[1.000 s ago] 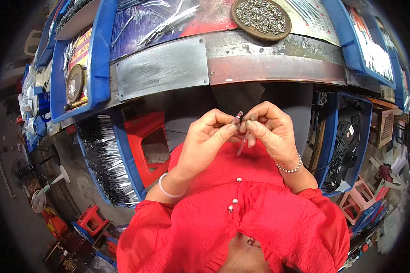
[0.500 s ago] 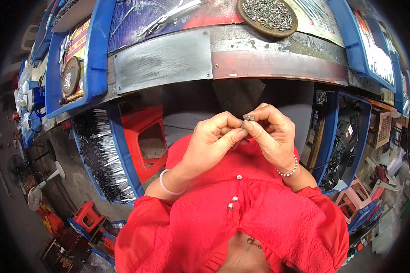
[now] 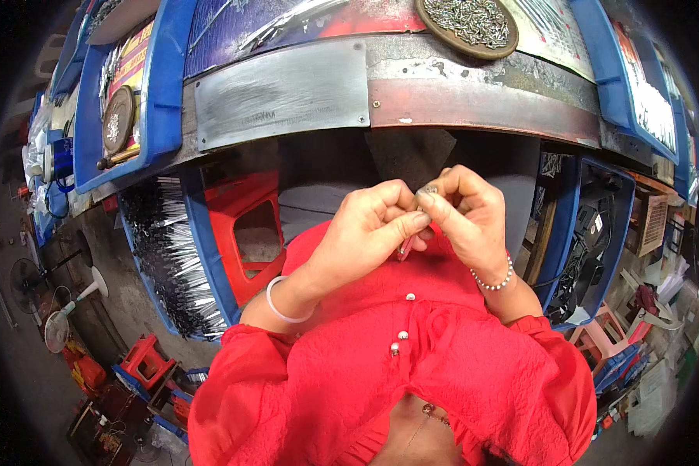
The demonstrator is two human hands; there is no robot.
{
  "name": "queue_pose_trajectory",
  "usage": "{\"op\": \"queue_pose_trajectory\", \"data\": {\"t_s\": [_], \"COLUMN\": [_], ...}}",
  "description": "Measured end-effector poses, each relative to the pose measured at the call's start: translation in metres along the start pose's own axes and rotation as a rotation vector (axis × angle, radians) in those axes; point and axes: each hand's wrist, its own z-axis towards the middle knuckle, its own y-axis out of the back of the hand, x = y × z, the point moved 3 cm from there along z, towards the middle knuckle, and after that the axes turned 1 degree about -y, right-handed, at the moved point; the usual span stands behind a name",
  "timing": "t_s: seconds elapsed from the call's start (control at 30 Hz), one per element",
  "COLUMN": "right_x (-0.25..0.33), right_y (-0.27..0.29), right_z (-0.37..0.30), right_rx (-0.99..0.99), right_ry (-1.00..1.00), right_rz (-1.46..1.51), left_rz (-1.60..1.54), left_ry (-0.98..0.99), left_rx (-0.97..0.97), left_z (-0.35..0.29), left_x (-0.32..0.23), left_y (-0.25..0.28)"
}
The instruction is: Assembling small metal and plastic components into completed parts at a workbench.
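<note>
My left hand [image 3: 374, 231] and my right hand [image 3: 467, 221] meet in front of my red shirt, both closed in a pinch. Small metal pieces [image 3: 429, 189] show between the thumb and fingers of my right hand; their exact kind is too small to make out. From under the left fingers sticks a thin, shiny, reddish-looking piece [image 3: 405, 247], mostly hidden. Beyond the hands, on the bench, sits a round brown dish [image 3: 448, 36] heaped with small silvery metal pins [image 3: 474, 22].
Metal plates [image 3: 283, 97] edge the bench. At left are a blue tray [image 3: 163, 109] with a smaller dish [image 3: 119, 120], a bin of black-ended metal rods [image 3: 182, 264] and a red stool [image 3: 241, 233]. A blue bin [image 3: 571, 233] of black parts stands right.
My right hand has lifted slightly and its fingers have shifted around the small metal pieces. The thin reddish-looking piece under my left fingers shows more clearly. The view has shifted slightly.
</note>
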Motion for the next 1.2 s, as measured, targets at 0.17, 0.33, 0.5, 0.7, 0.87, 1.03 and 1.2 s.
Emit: {"op": "queue_pose_trajectory", "data": {"t_s": [0.17,0.33,0.5,0.7,0.87,1.03,1.2], "right_x": [-0.005,-0.015,-0.030,-0.043,-0.046,-0.045,-0.037], "right_y": [0.003,0.001,-0.001,-0.001,0.000,0.001,-0.001], "right_z": [0.008,0.018,0.024,0.022,0.021,0.022,0.021], "right_rx": [0.055,0.061,0.082,0.053,0.044,0.048,0.042], "right_ry": [-0.158,-0.291,-0.355,-0.410,-0.435,-0.417,-0.337], "right_rz": [0.189,0.307,0.372,0.465,0.458,0.446,0.452], "left_rz": [-0.141,-0.321,-0.406,-0.438,-0.477,-0.495,-0.479], "left_ry": [0.051,0.116,0.196,0.245,0.258,0.248,0.215], "left_rx": [0.049,0.048,0.014,0.033,0.035,0.036,0.027], "left_z": [0.005,0.012,0.015,0.019,0.021,0.021,0.019], "left_x": [0.000,0.006,0.012,0.024,0.027,0.026,0.020], "left_y": [-0.002,0.002,0.006,0.009,0.009,0.007,0.005]}}
